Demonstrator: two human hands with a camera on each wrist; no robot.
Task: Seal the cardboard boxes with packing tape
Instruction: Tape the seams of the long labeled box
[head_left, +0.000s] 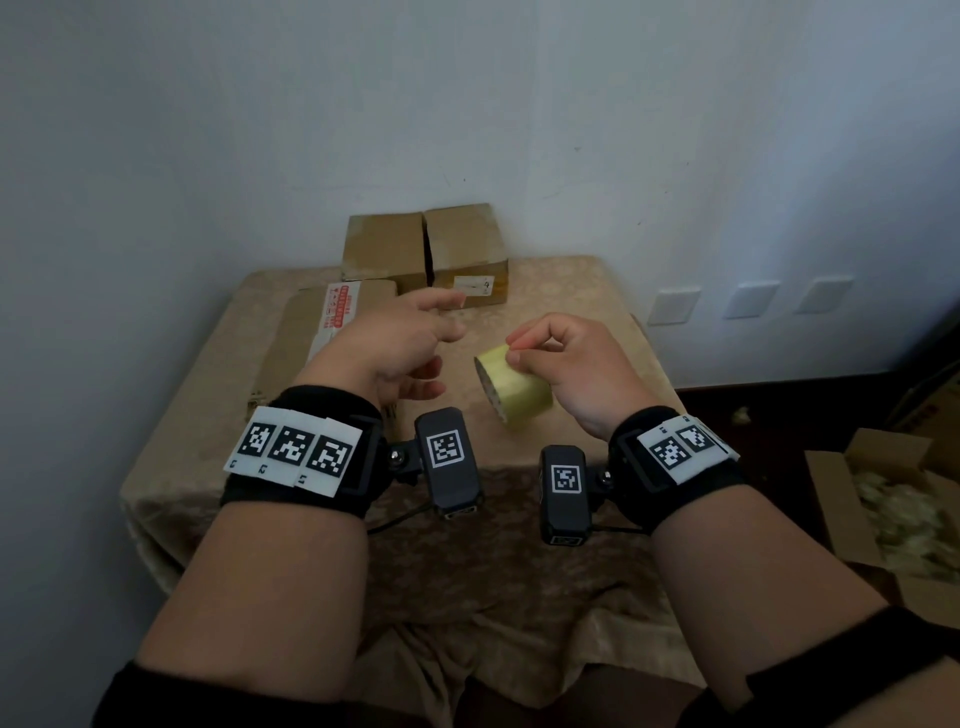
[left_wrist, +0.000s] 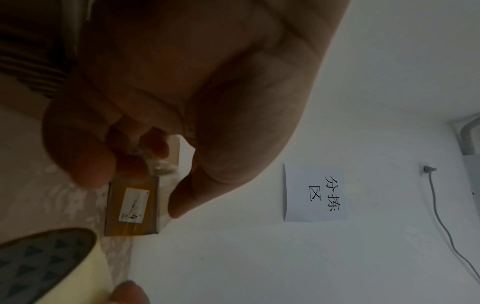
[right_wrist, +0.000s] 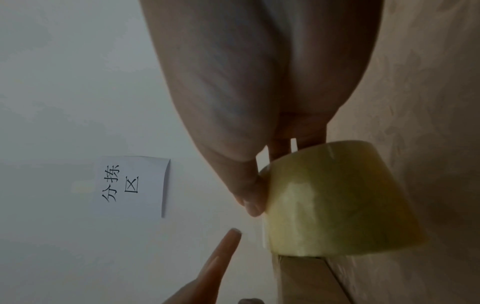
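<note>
A yellowish roll of packing tape (head_left: 515, 387) (right_wrist: 332, 201) is over the table's middle, its core facing left. My right hand (head_left: 550, 351) grips it from above, thumb and fingertips pinching at its upper rim. My left hand (head_left: 415, 338) hovers just left of the roll with fingers loosely curled; a small crumpled clear tape scrap (left_wrist: 161, 166) sits between its fingertips. A flat cardboard box (head_left: 311, 338) with a red-printed label lies under the left hand. Two small boxes (head_left: 384, 249) (head_left: 467, 249) stand side by side at the back against the wall.
A beige patterned cloth covers the table (head_left: 545, 291), which stands in a corner of white walls. On the floor at right is an open carton (head_left: 852, 499) with pale filler. A paper sign (left_wrist: 315, 193) hangs on the wall.
</note>
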